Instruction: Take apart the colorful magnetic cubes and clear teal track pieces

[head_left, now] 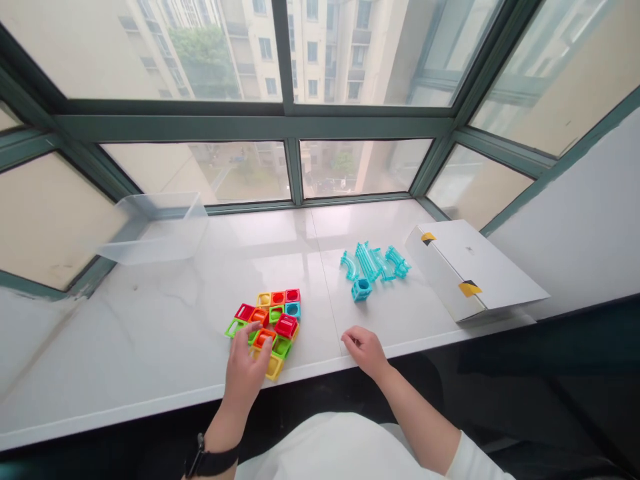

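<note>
Thumb and forefinger of the left hand [243,375] are parted over an orange block [265,338] near the front of the cluster; from where I stand I can't tell whether they pinch it or just rest there. Fingers of the right hand [367,353] are folded loosely inward at the front edge of the white sill [165,347], and whatever they might enclose is hidden.

Over to the right, turquoise track pieces [369,262] lie bunched together, with a blue cube [361,291] just in front of them, beyond the right hand. Farther right is a white box [493,263] with yellow-and-black tabs. A clear plastic bin [147,252] occupies the far left corner by the window frame [370,125]. The left hand itself covers some of the nearest-left blocks.

As for the coloured blocks [287,325], they sit left of the sill's seam, close to the front edge. Each is squarish, with no clear long axis of its own. Their back row runs left to right, yellow, orange, red; the front ones are turned askew, their right side slanting toward the person and leftward, ending in a yellow block [274,368].
</note>
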A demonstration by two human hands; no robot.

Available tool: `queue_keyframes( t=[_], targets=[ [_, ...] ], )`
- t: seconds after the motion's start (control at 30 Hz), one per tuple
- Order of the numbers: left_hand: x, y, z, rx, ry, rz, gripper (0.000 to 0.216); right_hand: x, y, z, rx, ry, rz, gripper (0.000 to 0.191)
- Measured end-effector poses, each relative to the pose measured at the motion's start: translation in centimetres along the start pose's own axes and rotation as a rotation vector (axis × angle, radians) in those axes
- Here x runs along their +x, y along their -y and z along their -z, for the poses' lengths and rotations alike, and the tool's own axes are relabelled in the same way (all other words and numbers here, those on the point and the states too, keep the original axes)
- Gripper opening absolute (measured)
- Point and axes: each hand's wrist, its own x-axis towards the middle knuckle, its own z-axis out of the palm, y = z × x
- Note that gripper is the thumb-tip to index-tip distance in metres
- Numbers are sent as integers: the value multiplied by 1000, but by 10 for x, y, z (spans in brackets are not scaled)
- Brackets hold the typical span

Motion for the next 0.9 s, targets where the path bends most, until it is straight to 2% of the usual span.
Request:
queue_keyframes(
  t=[0.07, 0.17, 0.27, 0.47, 0.53, 0.67, 0.9],
  targets=[
    [-4, 12, -4, 108, 18, -88, 54, 9, 7, -7, 31, 16, -4, 24],
    [-12, 30, -13, 240, 25, -144, 68, 22, 20, -20, 95, 66, 21, 17],
    [-20, 42, -21, 350, 29, -159, 77, 31, 36, -37, 128, 84, 68, 27],
    [-22, 48, -25, 455, 97, -260, 64, 41, 60, -71, 126, 110, 121, 55],
    [-22, 48, -26, 482, 104, -317, 60, 41, 63, -78, 105, 89, 99, 57],
    [-25, 47, -31, 519, 127, -402, 57, 40, 61, -83, 72, 31, 56, 46],
    [-30, 43, -32, 528, 190, -428, 56, 33, 54, -73, 91, -3, 74, 32]
  ],
)
